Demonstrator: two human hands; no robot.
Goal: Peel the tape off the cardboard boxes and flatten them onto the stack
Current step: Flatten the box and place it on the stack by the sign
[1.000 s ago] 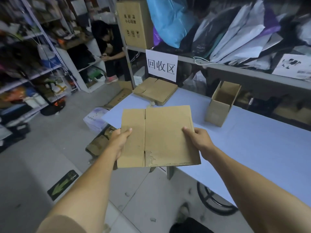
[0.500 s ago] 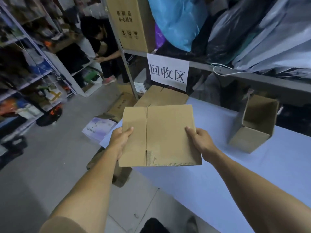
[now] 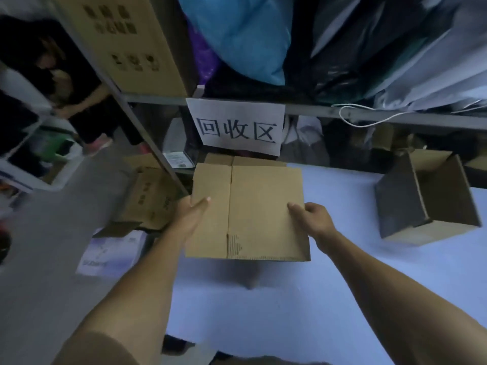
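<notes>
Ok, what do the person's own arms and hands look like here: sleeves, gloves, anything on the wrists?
Both hands, left hand and right hand, are bare, with no gloves. No watch, band or ring shows. The forearms are bare too; short tan-brown sleeves show only at the frame's bottom edge.

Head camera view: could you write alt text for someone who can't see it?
Two bare hands, left hand and right hand, hold a flattened cardboard box by its side edges above a pale blue table. A cardboard stack lies behind it under a white sign; an open box sits to the right.
</notes>
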